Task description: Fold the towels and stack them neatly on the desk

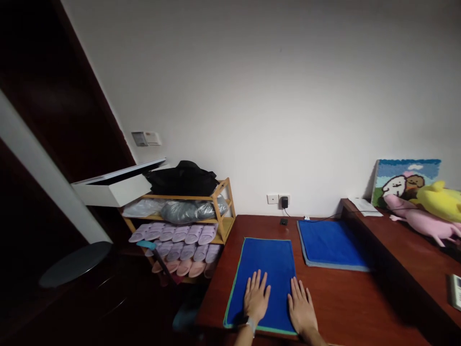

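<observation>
From the head camera, we look down on our two bare hands, set apart and spread palm-down with the fingers pointing towards 12 o'clock; neither pinches or grips anything. Under them is a blue cloth with green edging (267,259), flat on the reddish-brown wooden tabletop (345,307). Its left border shows more than one line of edging, so we judge it to be folded or layered.

The cloth's long axis runs roughly from 6 to 12 o'clock, away from us. Our left hand (256,298) rests wholly on the near part, nearer its midline, so the bare stretch of cloth lies at 12 o'clock from it. Our right hand (301,305) lies across the right edge, thumb over the cloth and much of the palm beyond it; from there the bare stretch lies at 11 o'clock. A wristwatch (251,324) sits on our left wrist.

A second blue cloth with grey edging (333,242) lies apart at 1 o'clock from our right hand. The black plug-in adapter (284,202) is at 12 o'clock on the wall, and lilac slippers (193,234) fill a wooden rack (223,230) at 10 o'clock.
</observation>
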Motion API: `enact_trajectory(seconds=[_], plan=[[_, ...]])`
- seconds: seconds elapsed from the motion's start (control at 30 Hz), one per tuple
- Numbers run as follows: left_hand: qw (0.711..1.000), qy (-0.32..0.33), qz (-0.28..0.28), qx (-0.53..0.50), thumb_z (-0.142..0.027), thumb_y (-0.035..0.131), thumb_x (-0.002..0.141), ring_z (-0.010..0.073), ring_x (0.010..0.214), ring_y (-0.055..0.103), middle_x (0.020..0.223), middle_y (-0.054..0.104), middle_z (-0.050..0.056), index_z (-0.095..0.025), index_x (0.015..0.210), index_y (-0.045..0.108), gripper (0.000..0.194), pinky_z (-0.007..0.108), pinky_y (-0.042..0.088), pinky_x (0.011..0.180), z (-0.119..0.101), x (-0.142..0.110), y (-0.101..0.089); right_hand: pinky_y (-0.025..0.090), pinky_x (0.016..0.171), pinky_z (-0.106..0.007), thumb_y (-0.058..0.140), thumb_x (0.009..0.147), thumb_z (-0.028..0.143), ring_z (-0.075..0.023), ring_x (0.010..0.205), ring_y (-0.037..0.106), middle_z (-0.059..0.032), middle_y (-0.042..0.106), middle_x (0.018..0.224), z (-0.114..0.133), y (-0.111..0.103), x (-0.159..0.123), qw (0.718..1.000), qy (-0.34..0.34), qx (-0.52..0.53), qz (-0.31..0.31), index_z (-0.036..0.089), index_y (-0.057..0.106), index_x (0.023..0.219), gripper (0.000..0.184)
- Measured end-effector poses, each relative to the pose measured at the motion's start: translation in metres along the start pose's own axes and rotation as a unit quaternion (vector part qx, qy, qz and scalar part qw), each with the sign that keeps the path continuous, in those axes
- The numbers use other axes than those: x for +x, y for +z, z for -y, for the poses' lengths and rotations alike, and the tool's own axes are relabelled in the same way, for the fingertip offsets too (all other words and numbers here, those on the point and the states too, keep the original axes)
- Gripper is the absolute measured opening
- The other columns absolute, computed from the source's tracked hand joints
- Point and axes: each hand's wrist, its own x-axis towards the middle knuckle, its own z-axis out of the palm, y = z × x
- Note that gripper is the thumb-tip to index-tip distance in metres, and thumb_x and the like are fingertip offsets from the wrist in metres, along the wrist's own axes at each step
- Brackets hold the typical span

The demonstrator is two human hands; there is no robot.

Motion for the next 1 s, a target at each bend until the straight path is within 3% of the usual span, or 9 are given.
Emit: enact_trajectory(seconds=[0.1, 0.2, 0.4, 0.7, 0.87, 1.0], plan=[[0.997, -0.067, -0.018, 0.037, -0.052, 0.026, 0.105, 0.0267, 0.155, 0.028, 0.169, 0.028, 0.006, -0.027, 0.160, 0.031, 0.061, 0.051, 0.026, 0.126, 0.052, -0.014, -0.008, 0.013, 0.128, -0.049, 0.018, 0.102, 0.044, -0.0242, 0.158, 0.014, 0.0001, 0.020, 0.169, -0.001, 0.001, 0.000, 1.000, 0.001, 0.003, -0.007, 0.018, 0.026, 0.162, 0.066], [0.995, -0.078, -0.032, 0.054, -0.053, 0.027, 0.105, 0.0267, 0.155, 0.029, 0.168, 0.029, 0.007, -0.024, 0.160, 0.031, 0.063, 0.049, 0.028, 0.125, 0.078, -0.023, -0.012, 0.013, 0.128, -0.048, 0.019, 0.101, 0.044, -0.0242, 0.158, 0.014, -0.0006, 0.020, 0.169, -0.001, 0.004, -0.001, 1.000, 0.006, -0.002, -0.008, 0.018, 0.025, 0.162, 0.067], [0.995, -0.070, -0.045, 0.053, -0.055, 0.025, 0.105, 0.0269, 0.155, 0.029, 0.168, 0.029, 0.008, -0.022, 0.160, 0.031, 0.065, 0.048, 0.028, 0.126, 0.075, -0.026, -0.008, 0.014, 0.128, -0.047, 0.015, 0.102, 0.048, -0.0249, 0.156, 0.022, -0.0026, 0.027, 0.168, -0.004, 0.005, 0.011, 1.000, 0.015, -0.023, 0.000, 0.015, 0.028, 0.161, 0.070], [0.996, -0.062, -0.046, 0.043, -0.055, 0.025, 0.106, 0.0261, 0.155, 0.029, 0.168, 0.029, 0.009, -0.022, 0.161, 0.030, 0.064, 0.048, 0.028, 0.126, 0.079, -0.028, -0.007, 0.013, 0.127, -0.041, 0.015, 0.103, 0.042, -0.0212, 0.158, 0.015, -0.0015, 0.020, 0.170, -0.006, -0.011, 0.088, 1.000, 0.010, -0.014, 0.026, 0.015, 0.020, 0.163, 0.066], [0.996, -0.071, -0.033, 0.044, -0.057, 0.024, 0.105, 0.0261, 0.156, 0.027, 0.169, 0.025, 0.007, -0.023, 0.161, 0.027, 0.066, 0.048, 0.029, 0.126, 0.085, -0.028, -0.003, 0.008, 0.128, -0.041, 0.013, 0.103, 0.043, -0.0208, 0.158, 0.010, -0.0006, 0.016, 0.171, -0.007, -0.005, 0.093, 1.000, 0.000, -0.024, 0.014, 0.014, 0.017, 0.163, 0.067], [0.995, -0.082, -0.022, 0.049, -0.062, 0.028, 0.103, 0.0288, 0.154, 0.031, 0.167, 0.030, 0.011, -0.018, 0.159, 0.036, 0.072, 0.049, 0.031, 0.125, 0.086, -0.015, -0.008, 0.009, 0.128, -0.041, 0.013, 0.103, 0.044, -0.0207, 0.158, 0.010, 0.0009, 0.015, 0.171, -0.007, -0.006, 0.092, 1.000, -0.001, -0.019, 0.018, 0.014, 0.016, 0.163, 0.067]])
